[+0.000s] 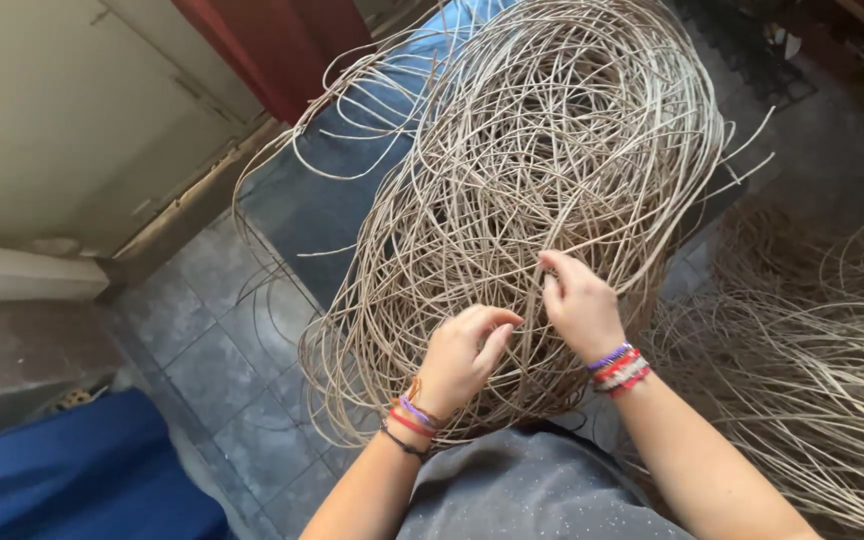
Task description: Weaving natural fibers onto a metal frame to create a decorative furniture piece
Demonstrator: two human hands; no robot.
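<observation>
Working at the near edge of a big tangled coil of cane (542, 190), the person had both hands buried among its loose strands. The left hand (462, 355) sat low on the mass with its fingers curled inward and the thumb set against them, apparently pinching one or two thin strands, though the exact grip was hidden behind the knuckles. The right hand (577, 300), just beside and slightly above the left, was likewise closed in a pinch, its fingertips pressed into the weave and seeming to pull a strand out of it. The coil itself rested ahead of both hands on a dark blue cushion (322, 200), rising away from the person and spilling stray ends over the tiled floor (222, 360) to the left of the left hand. Judging by its look, the coil was far from sorted: the strands crossed every way, with no tidy winding anywhere. To the right of the right hand lay a looser heap of cane (812, 360) spread on the floor, which may have been material already drawn off, though that could not be told for sure. Most of the untangling seemed to remain.
</observation>
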